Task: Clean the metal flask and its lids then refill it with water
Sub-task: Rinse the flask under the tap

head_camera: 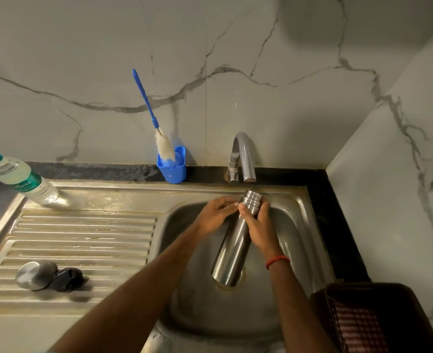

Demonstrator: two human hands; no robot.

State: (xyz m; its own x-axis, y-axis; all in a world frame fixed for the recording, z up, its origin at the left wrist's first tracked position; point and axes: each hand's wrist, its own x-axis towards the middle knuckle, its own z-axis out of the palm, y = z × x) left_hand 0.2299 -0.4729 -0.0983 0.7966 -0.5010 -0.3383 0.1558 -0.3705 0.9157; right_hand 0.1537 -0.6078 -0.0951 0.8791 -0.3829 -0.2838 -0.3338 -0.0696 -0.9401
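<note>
The metal flask (232,247) stands tilted in the sink bowl (296,225), its open threaded neck just below the tap (244,156). My right hand (257,225) grips the flask's upper body from the right. My left hand (216,212) touches the neck from the left, fingers curled against it. No water is seen running. Two lids lie on the ribbed drainboard (83,238) at the left: a steel cap (35,275) and a black inner lid (66,276) beside it.
A blue-handled bottle brush (159,138) leans in a blue cup (172,165) behind the sink. A plastic water bottle (21,180) stands at the drainboard's back left. A dark red basket (373,319) sits at the front right, near a marble side wall.
</note>
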